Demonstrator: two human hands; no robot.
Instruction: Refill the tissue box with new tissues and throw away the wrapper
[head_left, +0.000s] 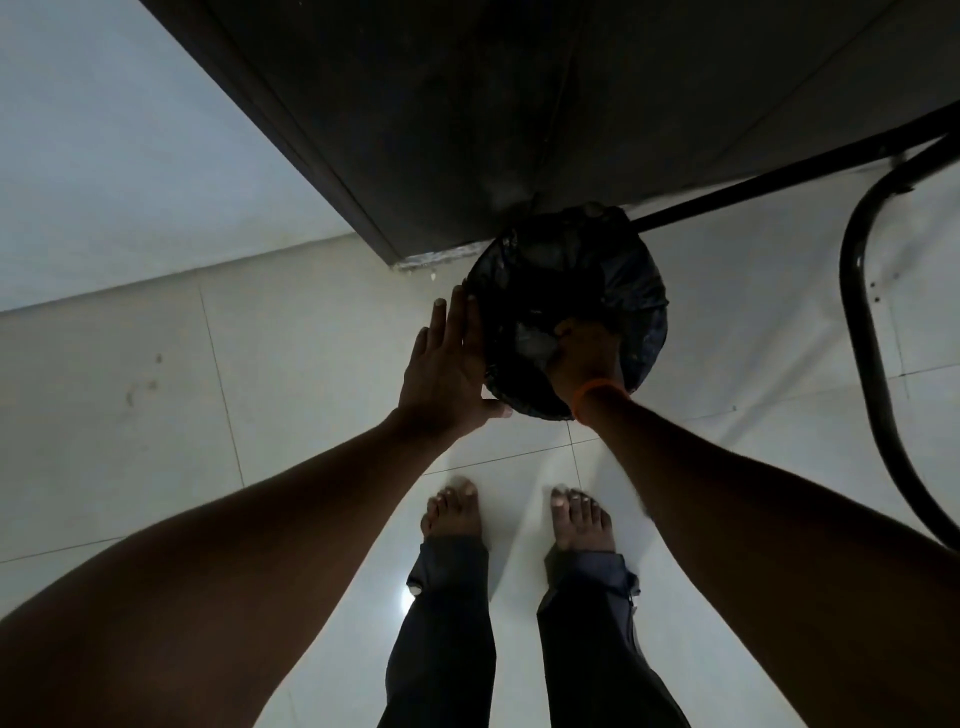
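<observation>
A round bin lined with a black bag (524, 270) stands on the floor against a dark cabinet. My left hand (447, 364) lies flat against the bin's left rim, fingers spread. My right hand (584, 348), with an orange band at the wrist, reaches down inside the bin. A pale crumpled wrapper (535, 338) shows just left of its fingers in the bin; whether the fingers still grip it is hidden in the dark. No tissue box is in view.
A dark cabinet (467, 104) fills the upper middle. A black curved chair leg (867, 322) stands at the right. White floor tiles (156, 389) spread to the left. My bare feet (519, 514) stand just in front of the bin.
</observation>
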